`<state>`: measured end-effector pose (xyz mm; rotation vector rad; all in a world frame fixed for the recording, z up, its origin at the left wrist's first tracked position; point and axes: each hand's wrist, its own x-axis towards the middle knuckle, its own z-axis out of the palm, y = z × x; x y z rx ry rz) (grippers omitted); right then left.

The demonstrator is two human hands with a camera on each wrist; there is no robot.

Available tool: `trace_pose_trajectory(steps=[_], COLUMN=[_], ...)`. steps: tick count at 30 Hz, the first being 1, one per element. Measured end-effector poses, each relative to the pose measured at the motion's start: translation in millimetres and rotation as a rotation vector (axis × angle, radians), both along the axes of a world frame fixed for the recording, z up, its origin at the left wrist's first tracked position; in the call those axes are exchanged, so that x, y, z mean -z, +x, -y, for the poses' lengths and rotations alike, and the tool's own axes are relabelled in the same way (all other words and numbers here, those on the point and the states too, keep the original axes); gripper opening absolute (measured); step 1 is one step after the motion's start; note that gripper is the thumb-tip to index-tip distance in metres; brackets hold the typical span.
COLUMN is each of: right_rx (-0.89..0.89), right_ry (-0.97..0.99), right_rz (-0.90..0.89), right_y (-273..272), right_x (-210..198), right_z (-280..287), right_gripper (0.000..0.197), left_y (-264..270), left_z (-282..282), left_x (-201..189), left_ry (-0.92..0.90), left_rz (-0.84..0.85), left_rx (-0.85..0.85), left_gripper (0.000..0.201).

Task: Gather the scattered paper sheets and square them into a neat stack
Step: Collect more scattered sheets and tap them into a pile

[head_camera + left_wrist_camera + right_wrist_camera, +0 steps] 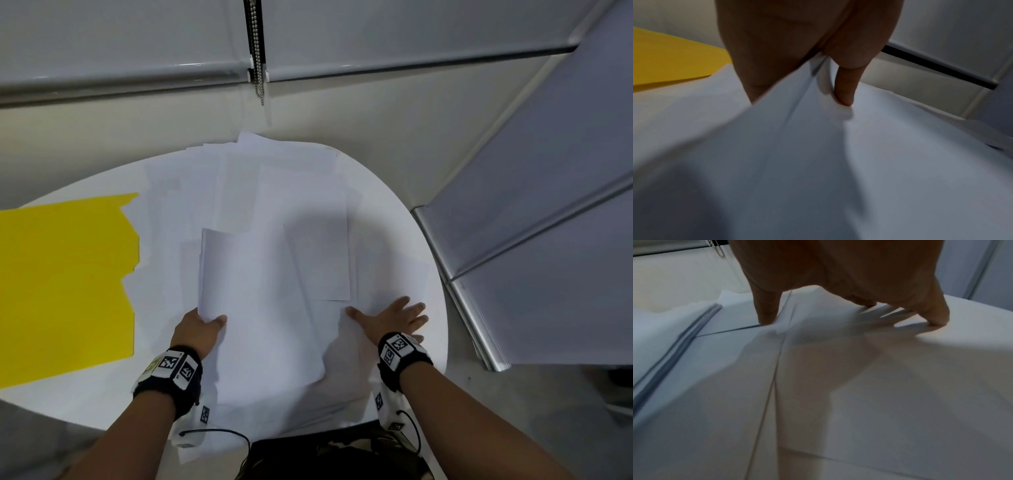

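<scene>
We are pinching a few gathered sheets (253, 301) in our left hand (200, 330); our right hand (394, 317) is pressing flat-fingered on loose sheets (274, 185) scattering the counter (430, 349) — most gathering remains.

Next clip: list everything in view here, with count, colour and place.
paper sheets: many, white, scattered and overlapping across the table, far edge to near edge
held sheets: a few, white, lifted at the near left corner
yellow sheets: several overlapping, yellow, left part of the table
table: one, white, round
bead chain: one, silver, hanging between the blinds behind the table
left hand: pinches the held sheets, wrist band on
right hand: fingers spread flat on loose sheets at the right
</scene>
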<state>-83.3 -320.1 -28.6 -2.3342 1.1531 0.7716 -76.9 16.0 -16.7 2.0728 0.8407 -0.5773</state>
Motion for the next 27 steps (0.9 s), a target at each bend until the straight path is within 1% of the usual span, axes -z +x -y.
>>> trace_pose_trajectory(steps=[2, 4, 7, 9, 11, 14, 15, 16, 17, 18, 19, 20, 21, 22, 23, 24, 27], right_rx=[-0.030, -0.056, -0.020, 0.001, 0.064, 0.227, 0.289, 0.352, 0.402, 0.425, 0.418, 0.393, 0.371, 0.369, 0.388, 0.407, 0.422], right_ry=[0.014, 0.037, 0.093, 0.104, 0.103, 0.059, 0.081, 0.131, 0.181, 0.220, 0.249, 0.282, 0.323, 0.369, 0.408, 0.424, 0.439], right_rz=[0.003, 0.017, 0.114, 0.174, 0.232, 0.340, 0.379, 0.413, 0.429, 0.421, 0.390, 0.359, 0.348, 0.358, 0.379, 0.399, 0.400], right_y=[-1, -3, -5, -7, -5, -7, -9, -11, -13, -14, -16, -18, -21, -23, -25, -28, -32], right_x=[-2, -4, -9, -14, -19, -23, -24, -24, -23, -23, -25, -26, -27, -26, -27, -26, -19], right_z=[-1, -2, -2, -1, -1, 0, 2, 6, 11, 18, 25, 32, 38, 45, 50, 55, 67], right_gripper=[0.143, 0.133, 0.112, 0.104, 0.106, 0.123, 0.125, 0.122, 0.115, 0.104, 0.089, 0.070, 0.051, 0.037, 0.029, 0.025, 0.024], left_y=[4, 6, 7, 7, 8, 10, 10, 10, 9, 9, 9, 9, 10, 11, 12, 13, 16], left_z=[6, 12, 18, 18, 17, 16, 15, 15, 15, 15, 16, 17, 20, 22, 26, 30, 44], left_x=[1, 1, 2, 1, -1, 0, 1, 2, 3, 4, 5, 6, 6, 7, 7, 8, 8], left_ry=[0.003, -0.006, -0.025, -0.035, -0.041, -0.047, -0.044, -0.041, -0.037, -0.034, -0.035, -0.040, -0.043, -0.042, -0.041, -0.043, -0.057], left_rz=[-0.001, -0.005, -0.013, -0.012, -0.011, -0.015, -0.018, -0.019, -0.022, -0.021, -0.021, -0.019, -0.016, -0.013, -0.010, -0.006, 0.003], left_rx=[0.023, 0.042, 0.056, 0.055, 0.056, 0.061, 0.062, 0.064, 0.064, 0.067, 0.071, 0.077, 0.085, 0.095, 0.107, 0.118, 0.167], left_gripper=[0.044, 0.044, 0.045, 0.046, 0.046, 0.047, 0.048, 0.048, 0.048, 0.048, 0.048, 0.049, 0.049, 0.049, 0.049, 0.049, 0.049])
